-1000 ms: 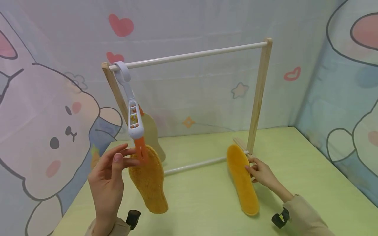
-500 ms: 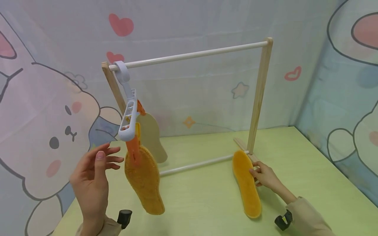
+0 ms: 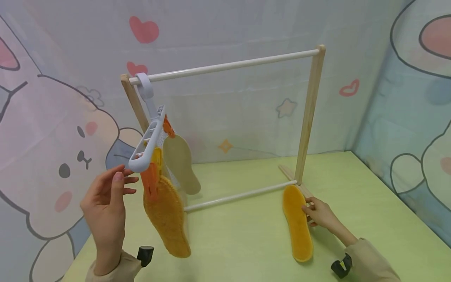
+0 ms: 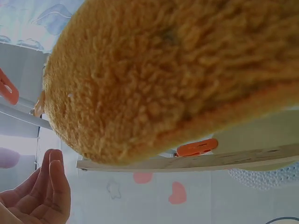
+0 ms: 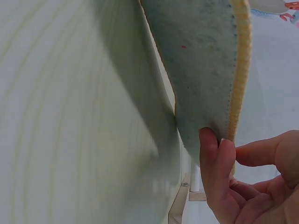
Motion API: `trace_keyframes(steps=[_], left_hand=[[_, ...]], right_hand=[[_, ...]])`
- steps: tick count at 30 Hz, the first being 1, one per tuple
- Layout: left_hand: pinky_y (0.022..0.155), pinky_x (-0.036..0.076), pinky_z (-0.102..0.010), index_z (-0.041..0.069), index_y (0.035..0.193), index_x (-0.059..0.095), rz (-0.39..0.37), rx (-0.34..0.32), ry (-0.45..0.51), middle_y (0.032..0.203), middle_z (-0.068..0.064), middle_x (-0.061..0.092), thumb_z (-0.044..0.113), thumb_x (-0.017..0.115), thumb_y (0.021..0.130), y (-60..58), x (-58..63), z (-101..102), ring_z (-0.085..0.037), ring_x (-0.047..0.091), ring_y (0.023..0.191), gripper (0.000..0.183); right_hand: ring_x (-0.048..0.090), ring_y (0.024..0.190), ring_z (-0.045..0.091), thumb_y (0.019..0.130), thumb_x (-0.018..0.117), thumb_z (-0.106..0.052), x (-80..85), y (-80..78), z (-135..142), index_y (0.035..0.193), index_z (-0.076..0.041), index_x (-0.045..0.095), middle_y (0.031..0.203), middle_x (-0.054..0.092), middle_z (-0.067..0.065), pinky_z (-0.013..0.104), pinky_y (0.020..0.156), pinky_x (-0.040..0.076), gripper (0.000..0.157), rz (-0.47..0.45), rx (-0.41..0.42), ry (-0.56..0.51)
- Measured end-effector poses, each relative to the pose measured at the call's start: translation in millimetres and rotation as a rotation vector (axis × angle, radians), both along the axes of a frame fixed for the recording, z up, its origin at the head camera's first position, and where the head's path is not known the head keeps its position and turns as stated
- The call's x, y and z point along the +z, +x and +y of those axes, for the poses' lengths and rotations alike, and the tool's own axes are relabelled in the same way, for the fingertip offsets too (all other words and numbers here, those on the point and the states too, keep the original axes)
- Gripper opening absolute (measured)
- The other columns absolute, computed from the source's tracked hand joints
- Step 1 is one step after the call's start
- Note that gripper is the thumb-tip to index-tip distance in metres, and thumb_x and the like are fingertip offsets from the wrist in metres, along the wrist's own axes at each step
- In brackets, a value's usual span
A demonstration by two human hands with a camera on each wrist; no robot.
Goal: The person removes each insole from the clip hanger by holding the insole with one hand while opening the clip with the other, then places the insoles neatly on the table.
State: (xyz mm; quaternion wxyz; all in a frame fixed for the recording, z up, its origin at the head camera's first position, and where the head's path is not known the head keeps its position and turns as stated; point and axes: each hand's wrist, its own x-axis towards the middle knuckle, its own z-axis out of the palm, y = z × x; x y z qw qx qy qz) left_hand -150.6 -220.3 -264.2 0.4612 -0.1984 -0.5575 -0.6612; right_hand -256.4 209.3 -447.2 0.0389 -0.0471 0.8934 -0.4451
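In the head view a pale clip hanger hooks over the left end of the rack's top bar. From its near orange clip hangs a fuzzy mustard insole; this insole also fills much of the left wrist view. Behind it a beige-backed insole hangs from another orange clip. My left hand is by the hanger's near end, fingers loosely extended and holding nothing; whether the fingertips touch it I cannot tell. My right hand pinches the edge of a yellow insole, whose pale underside faces the right wrist camera.
The rack has a white top bar, a lower bar and wooden posts. It stands on a light green table. A printed cloth with cartoon rabbits hangs behind and at the sides. A yellow clip is also on the hanger.
My left hand has drawn back left from the near orange clip. The hanger has swivelled, its near end swinging left with the mustard insole. My right hand has moved the yellow insole slightly right and down.
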Motion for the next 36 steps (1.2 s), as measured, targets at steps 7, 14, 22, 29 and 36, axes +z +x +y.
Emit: trace_keyframes(steps=[7, 14, 22, 29, 36], left_hand=[[0.063, 0.049, -0.013, -0.007, 0.101, 0.062, -0.088, 0.098, -0.042, 0.090, 0.001, 0.068, -0.004, 0.056, 0.083, -3.0, 0.9, 2, -0.009, 0.063, 0.076, 0.020], [0.077, 0.048, -0.013, -0.004, 0.106, 0.061, -0.110, 0.094, -0.077, 0.098, 0.002, 0.066, -0.005, 0.057, 0.082, -5.6, 2.2, 3, -0.008, 0.062, 0.087, 0.024], [0.088, 0.044, -0.014, -0.003, 0.113, 0.058, -0.135, 0.068, -0.119, 0.103, 0.001, 0.064, -0.002, 0.056, 0.084, -4.0, 6.9, 10, -0.012, 0.059, 0.097, 0.030], [0.090, 0.042, -0.015, -0.001, 0.116, 0.056, -0.158, 0.078, -0.161, 0.106, 0.001, 0.062, -0.003, 0.057, 0.083, -3.2, 8.0, 14, -0.013, 0.056, 0.101, 0.034], [0.088, 0.042, -0.013, 0.003, 0.119, 0.055, -0.239, 0.160, -0.219, 0.107, 0.004, 0.059, -0.002, 0.057, 0.083, -2.0, 7.6, 16, -0.012, 0.054, 0.099, 0.036]], right_hand=[[0.063, 0.061, 0.016, 0.089, 0.048, -0.009, 1.4, 0.8, 2, 0.116, 0.016, 0.040, 0.082, 0.062, 0.019, 0.027, 0.048, 0.051, 0.038, 0.028, -0.012, 0.046], [0.060, 0.056, 0.014, 0.088, 0.048, -0.011, 4.9, 4.0, 2, 0.116, 0.016, 0.043, 0.075, 0.061, 0.012, 0.025, 0.046, 0.049, 0.039, 0.071, -0.029, 0.120], [0.059, 0.056, 0.013, 0.089, 0.047, -0.013, 7.5, 7.6, 3, 0.117, 0.015, 0.044, 0.076, 0.064, 0.011, 0.024, 0.045, 0.047, 0.040, 0.085, -0.037, 0.171], [0.057, 0.053, 0.011, 0.088, 0.047, -0.013, 11.6, 11.4, 2, 0.114, 0.014, 0.047, 0.076, 0.065, 0.012, 0.025, 0.044, 0.043, 0.038, 0.112, -0.055, 0.257], [0.059, 0.054, 0.013, 0.086, 0.049, -0.012, 24.3, 15.6, -12, 0.113, 0.014, 0.049, 0.075, 0.065, 0.011, 0.025, 0.046, 0.042, 0.038, 0.150, -0.034, 0.247]])
